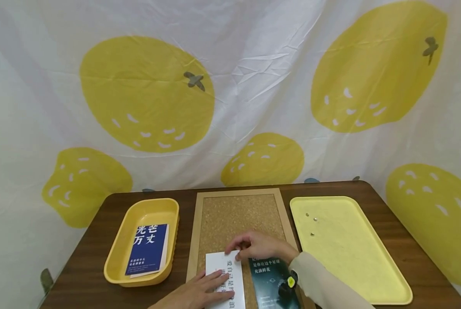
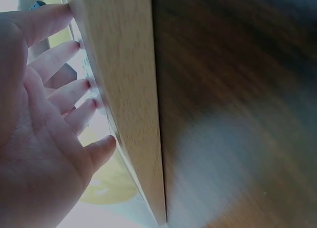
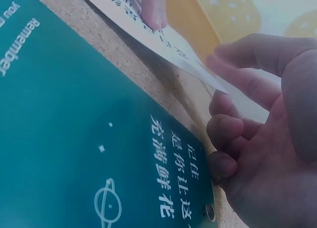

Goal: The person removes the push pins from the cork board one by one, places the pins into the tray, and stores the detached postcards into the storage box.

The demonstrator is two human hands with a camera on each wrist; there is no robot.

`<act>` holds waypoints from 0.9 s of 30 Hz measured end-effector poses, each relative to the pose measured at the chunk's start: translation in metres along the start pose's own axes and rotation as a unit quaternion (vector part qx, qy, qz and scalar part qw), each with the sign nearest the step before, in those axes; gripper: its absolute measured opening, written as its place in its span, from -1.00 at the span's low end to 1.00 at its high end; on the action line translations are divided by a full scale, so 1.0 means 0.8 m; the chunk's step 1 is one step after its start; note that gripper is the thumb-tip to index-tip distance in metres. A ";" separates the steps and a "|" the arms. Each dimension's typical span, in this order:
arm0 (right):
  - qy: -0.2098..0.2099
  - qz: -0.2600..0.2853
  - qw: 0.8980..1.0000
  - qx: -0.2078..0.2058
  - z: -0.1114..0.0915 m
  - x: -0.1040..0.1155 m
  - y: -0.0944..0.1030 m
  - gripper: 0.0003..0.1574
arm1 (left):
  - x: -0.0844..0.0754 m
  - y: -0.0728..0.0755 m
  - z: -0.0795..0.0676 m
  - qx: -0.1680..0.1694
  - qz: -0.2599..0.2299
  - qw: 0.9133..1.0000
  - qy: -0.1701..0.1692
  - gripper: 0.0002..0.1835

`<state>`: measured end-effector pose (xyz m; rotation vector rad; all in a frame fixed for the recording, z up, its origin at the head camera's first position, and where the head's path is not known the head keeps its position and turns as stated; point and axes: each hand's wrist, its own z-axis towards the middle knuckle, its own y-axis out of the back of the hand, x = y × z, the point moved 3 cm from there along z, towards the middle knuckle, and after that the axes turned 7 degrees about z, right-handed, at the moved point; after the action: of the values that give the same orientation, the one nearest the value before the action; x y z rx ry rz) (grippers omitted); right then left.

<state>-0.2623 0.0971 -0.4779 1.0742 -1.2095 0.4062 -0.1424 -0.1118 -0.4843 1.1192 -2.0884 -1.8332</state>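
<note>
A white card [image 1: 216, 260] with dark printed characters lies over the lower part of a framed cork board [image 1: 240, 214]. My left hand [image 1: 205, 289] rests flat on this card, fingers straight and spread. At the card's top edge, my right hand [image 1: 255, 246] pinches near the upper right corner with thumb and forefinger. In the right wrist view, that end of the card lifts off the cork. A dark green card [image 1: 271, 279] with white characters lies to its right, partly hidden by my right wrist. A small pin [image 3: 210, 213] sits at its top edge.
On the left stands a yellow basket [image 1: 112, 262] holding a blue card [image 1: 147, 249] over a pale one. A pale yellow tray [image 1: 354, 253] on the right carries three small pins [image 1: 315, 219]. All stand on a dark wooden table [image 1: 87, 257] before a lemon-print cloth.
</note>
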 end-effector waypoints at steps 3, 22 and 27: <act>-0.005 -0.015 1.000 0.004 0.000 0.000 0.000 -0.68 | 0.000 0.000 0.000 -0.002 0.001 1.000 -0.001 -0.28; -0.036 0.013 0.999 -0.032 -0.005 0.007 -0.005 -0.73 | 0.002 -0.002 -0.001 -0.015 0.020 1.000 -0.012 -0.29; -0.034 0.018 0.998 -0.039 -0.002 0.006 -0.005 -0.74 | 0.003 -0.002 -0.001 -0.017 0.020 1.000 -0.011 -0.29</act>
<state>-0.2565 0.0953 -0.4757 1.0068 -1.2969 0.3488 -0.1426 -0.1139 -0.4864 1.0468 -2.0679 -1.8640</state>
